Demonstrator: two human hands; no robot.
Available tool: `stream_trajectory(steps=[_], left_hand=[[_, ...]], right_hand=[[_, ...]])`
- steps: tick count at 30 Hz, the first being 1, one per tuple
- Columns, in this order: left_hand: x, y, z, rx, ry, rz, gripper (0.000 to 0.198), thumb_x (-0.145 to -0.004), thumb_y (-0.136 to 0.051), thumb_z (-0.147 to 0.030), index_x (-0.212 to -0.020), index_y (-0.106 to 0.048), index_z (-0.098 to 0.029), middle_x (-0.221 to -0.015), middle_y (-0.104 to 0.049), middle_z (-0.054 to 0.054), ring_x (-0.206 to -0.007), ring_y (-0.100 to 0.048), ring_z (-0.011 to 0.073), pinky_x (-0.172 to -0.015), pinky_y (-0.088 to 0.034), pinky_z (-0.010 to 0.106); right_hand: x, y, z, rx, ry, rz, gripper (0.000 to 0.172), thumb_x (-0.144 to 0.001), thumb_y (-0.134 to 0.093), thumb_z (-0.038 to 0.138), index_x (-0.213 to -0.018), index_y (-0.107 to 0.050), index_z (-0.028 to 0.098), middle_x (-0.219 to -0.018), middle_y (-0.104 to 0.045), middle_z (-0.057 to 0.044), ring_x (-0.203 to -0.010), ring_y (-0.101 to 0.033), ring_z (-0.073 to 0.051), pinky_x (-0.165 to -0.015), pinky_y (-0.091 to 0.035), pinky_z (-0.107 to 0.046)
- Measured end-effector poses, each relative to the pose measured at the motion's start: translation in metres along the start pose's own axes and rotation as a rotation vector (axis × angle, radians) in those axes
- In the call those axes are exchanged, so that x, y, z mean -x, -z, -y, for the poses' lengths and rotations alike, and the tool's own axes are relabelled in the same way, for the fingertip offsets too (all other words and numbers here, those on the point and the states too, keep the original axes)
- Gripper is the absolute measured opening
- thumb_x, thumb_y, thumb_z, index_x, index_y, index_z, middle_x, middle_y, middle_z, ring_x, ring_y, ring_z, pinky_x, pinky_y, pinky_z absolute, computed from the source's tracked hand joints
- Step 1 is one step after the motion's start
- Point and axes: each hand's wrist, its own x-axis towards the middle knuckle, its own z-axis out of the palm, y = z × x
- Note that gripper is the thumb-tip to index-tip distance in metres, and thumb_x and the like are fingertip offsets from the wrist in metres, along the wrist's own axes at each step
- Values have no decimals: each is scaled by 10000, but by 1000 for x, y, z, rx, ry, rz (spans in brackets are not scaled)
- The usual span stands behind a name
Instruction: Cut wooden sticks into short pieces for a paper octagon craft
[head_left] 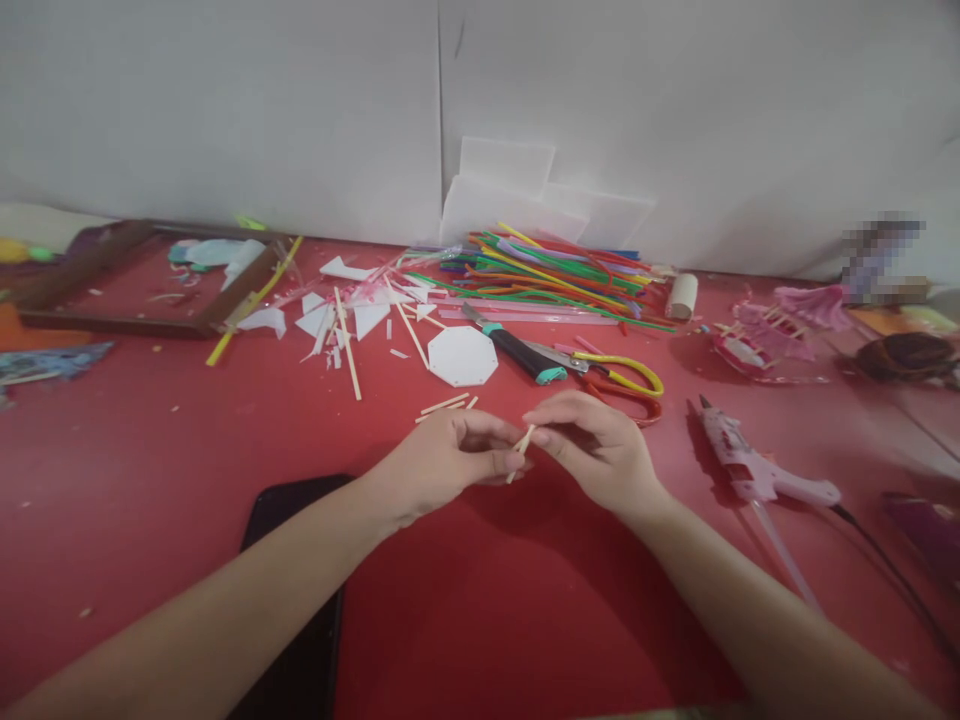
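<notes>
Between the fingertips of both hands are short pale wooden sticks (520, 452), seemingly two, crossing at a narrow angle. My left hand (450, 455) pinches them from the left, thumb in front. My right hand (596, 445) grips their upper ends between thumb and forefinger. Just beyond my left hand, several cut sticks (442, 403) lie on the red table (540, 620). Behind those rests a white octagonal piece (463, 356) with small marks near its corners. A utility knife (517, 350) with a black and teal handle lies beside scissors (619, 378) with yellow and red handles.
A pink glue gun (750, 460) with its cord lies at the right. Coloured pipe cleaners (555, 272) are heaped at the back, near white scraps (371, 318). A brown frame (120, 325) stands at the left. A dark flat device (289, 640) lies under my left forearm.
</notes>
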Motion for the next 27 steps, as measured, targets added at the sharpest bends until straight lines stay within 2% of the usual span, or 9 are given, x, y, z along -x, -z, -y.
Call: stream_trajectory(steps=[3, 5, 9, 13, 16, 23, 25, 27], left_hand=[[0, -2, 2, -36, 18, 37, 200, -737, -758, -210, -867, -621, -146, -724, -685, -3, -722, -654, 117, -755, -536, 280], [0, -2, 3, -123, -28, 60, 187, -763, -739, -256, -845, -607, -153, -730, -692, 6, -730, -656, 128, -750, -522, 280], [0, 0, 3, -254, -132, 33, 175, -776, -730, -298, -800, -627, -158, -731, -702, 10, -709, -643, 128, -705, -475, 250], [-2, 3, 2, -128, -37, 119, 224, -706, -792, -286, -794, -630, -159, -747, -719, 12, -699, -656, 129, -651, -471, 235], [-3, 4, 1, -45, -22, 206, 248, -728, -781, -307, -857, -633, -157, -787, -740, 31, -722, -669, 133, -641, -479, 233], [-2, 1, 4, -43, -88, 182, 262, -764, -761, -332, -807, -582, -147, -687, -706, 2, -665, -655, 107, -687, -508, 245], [-2, 0, 3, 23, -78, 138, 288, -750, -773, -344, -804, -571, -146, -691, -708, 7, -684, -675, 119, -719, -530, 267], [-1, -1, 1, 80, -53, 72, 330, -709, -806, -350, -837, -581, -146, -729, -722, 19, -737, -700, 148, -745, -549, 299]], right_hand=[[1, -2, 3, -31, -76, 55, 94, -861, -629, 216, -923, -699, 222, -851, -707, -34, -755, -666, -131, -682, -562, -267], [2, -2, 4, -68, -110, 88, 100, -863, -617, 204, -923, -696, 213, -877, -708, -42, -777, -670, -133, -702, -565, -270], [4, 0, 3, -142, -118, 110, 107, -863, -622, 190, -943, -689, 213, -902, -702, -38, -804, -667, -127, -720, -564, -263], [3, 1, 3, -106, -55, 95, 94, -854, -644, 193, -924, -700, 222, -894, -687, -34, -818, -665, -132, -730, -562, -278], [2, 0, 5, -39, 11, 43, 94, -851, -651, 197, -925, -703, 226, -850, -677, -29, -781, -653, -130, -695, -556, -282], [4, 2, 8, 129, 135, 7, 150, -866, -619, 174, -990, -685, 226, -917, -664, -56, -833, -650, -150, -748, -559, -322], [4, 4, 5, 139, 142, 42, 261, -854, -658, 281, -1108, -654, 225, -990, -669, -75, -899, -655, -176, -807, -564, -352], [4, 6, 3, 150, 161, 114, 542, -785, -708, 458, -1259, -581, 229, -1125, -655, -107, -1022, -643, -226, -893, -554, -399]])
